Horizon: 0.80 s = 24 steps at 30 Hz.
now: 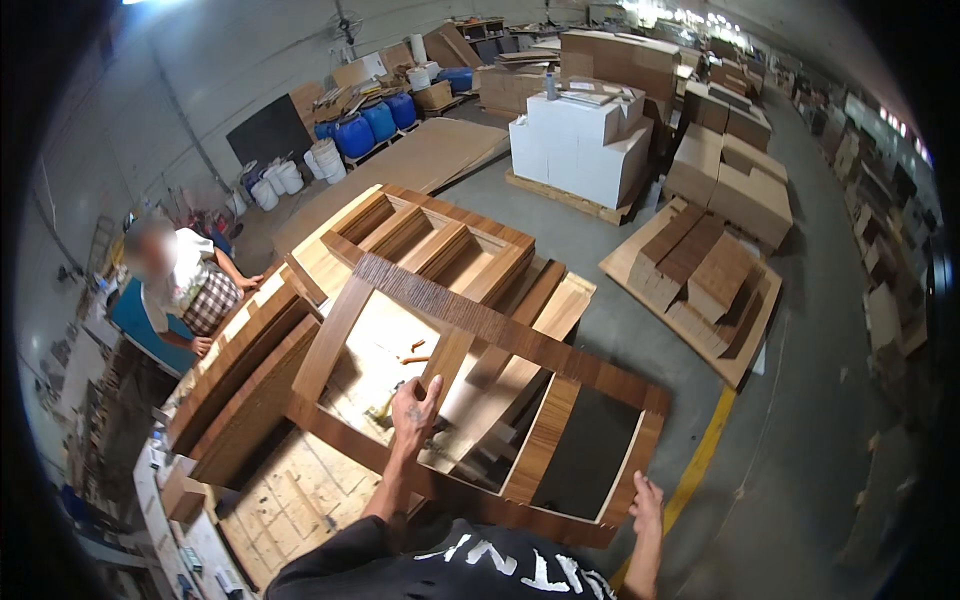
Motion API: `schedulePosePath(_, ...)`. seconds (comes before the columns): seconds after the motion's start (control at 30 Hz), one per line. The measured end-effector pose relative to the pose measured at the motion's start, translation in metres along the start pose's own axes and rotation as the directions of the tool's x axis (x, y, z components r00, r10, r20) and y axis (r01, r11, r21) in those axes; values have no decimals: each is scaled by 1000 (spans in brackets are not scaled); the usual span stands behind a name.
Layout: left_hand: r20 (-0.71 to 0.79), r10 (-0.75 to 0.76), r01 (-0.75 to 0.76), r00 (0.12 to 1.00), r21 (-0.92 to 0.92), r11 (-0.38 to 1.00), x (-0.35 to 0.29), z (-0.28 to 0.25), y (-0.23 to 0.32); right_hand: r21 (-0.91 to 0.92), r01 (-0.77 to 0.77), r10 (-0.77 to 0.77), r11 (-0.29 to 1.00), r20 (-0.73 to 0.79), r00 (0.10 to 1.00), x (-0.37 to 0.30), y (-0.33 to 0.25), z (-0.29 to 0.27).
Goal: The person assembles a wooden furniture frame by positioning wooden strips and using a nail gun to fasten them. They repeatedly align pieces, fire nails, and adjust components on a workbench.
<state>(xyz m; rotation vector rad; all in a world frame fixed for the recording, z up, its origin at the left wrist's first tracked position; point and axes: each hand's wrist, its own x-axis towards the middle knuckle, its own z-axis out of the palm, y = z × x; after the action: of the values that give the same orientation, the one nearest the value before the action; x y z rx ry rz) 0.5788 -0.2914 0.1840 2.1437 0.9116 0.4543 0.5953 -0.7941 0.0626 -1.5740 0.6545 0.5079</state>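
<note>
A large brown wood-grain frame (480, 318) with several crossbars stretches across in front of me, above the workbench. My left hand (413, 410) is closed around one of its inner crossbars (446, 366), thumb on top. Beside the frame's right end rail (640, 455) is my right hand (647, 503), fingers stretched out along the edge; whether it bears any weight I cannot tell. Through the frame's openings show a pale board with small orange-brown pieces (414, 352) and, near my left hand, a yellowish item I cannot make out.
Curved wooden panels (245, 385) stand on the left of the bench, where a co-worker (190, 280) rests both hands. A slatted wooden unit (440, 235) lies beyond the frame. Brown panels sit on a low board (625, 265) at right; white boxes (575, 130) stand behind.
</note>
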Motion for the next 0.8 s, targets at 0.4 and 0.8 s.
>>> schedulePosePath(0.4, -144, 117, -108, 983, 67, 992, 351, 90, -26, 138, 46, -76, 989, 221, 972, 46, -162, 182)
schedulePosePath(0.8, -166, 234, -187, 958, 254, 949, 644, 24, -12, 205, 133, -202, 970, 369, 907, 101, -311, 421)
